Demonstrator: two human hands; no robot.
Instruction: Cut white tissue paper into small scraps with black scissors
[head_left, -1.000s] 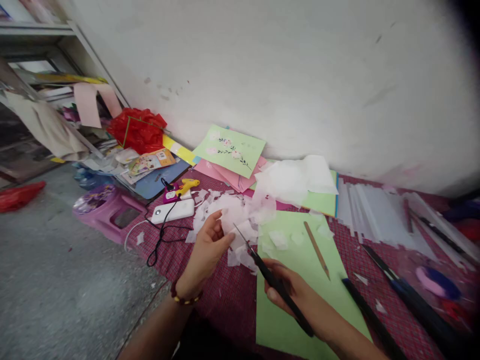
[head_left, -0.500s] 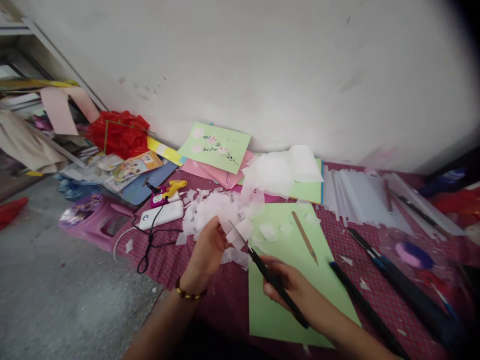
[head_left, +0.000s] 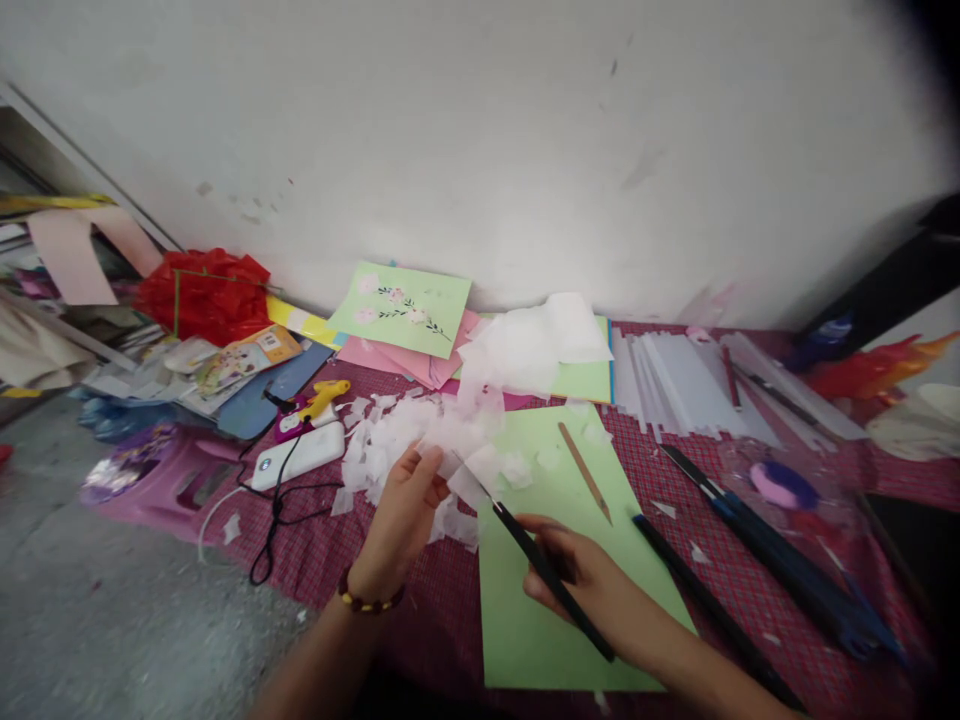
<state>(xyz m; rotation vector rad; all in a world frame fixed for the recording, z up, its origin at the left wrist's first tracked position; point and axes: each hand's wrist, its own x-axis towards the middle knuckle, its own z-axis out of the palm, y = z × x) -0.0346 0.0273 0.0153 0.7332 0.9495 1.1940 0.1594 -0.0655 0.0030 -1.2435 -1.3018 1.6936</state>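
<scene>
My left hand (head_left: 405, 505), with a beaded bracelet at the wrist, pinches a small piece of thin white paper (head_left: 469, 485) between thumb and fingers. My right hand (head_left: 574, 570) grips a slim black-handled tool (head_left: 551, 580) with a thin pointed metal tip. That tip lies against the paper piece; whether it has one blade or two prongs I cannot make out. Beyond my left hand spreads a heap of white paper scraps (head_left: 382, 435). Under my right hand lies a light green sheet (head_left: 540, 640), bearing a brown pencil (head_left: 585, 472) and a few loose scraps.
A green card with pink flowers (head_left: 405, 308) leans near the wall, beside folded white paper (head_left: 517, 345). White strips (head_left: 675, 385) and a long dark-handled tool (head_left: 780, 550) lie right. Left are a white power bank (head_left: 298, 457), black cord (head_left: 277, 520) and pink stool (head_left: 161, 480).
The whole view has shifted, so things appear further left. Both hands keep their grips, and the tool's tip stays at the paper piece.
</scene>
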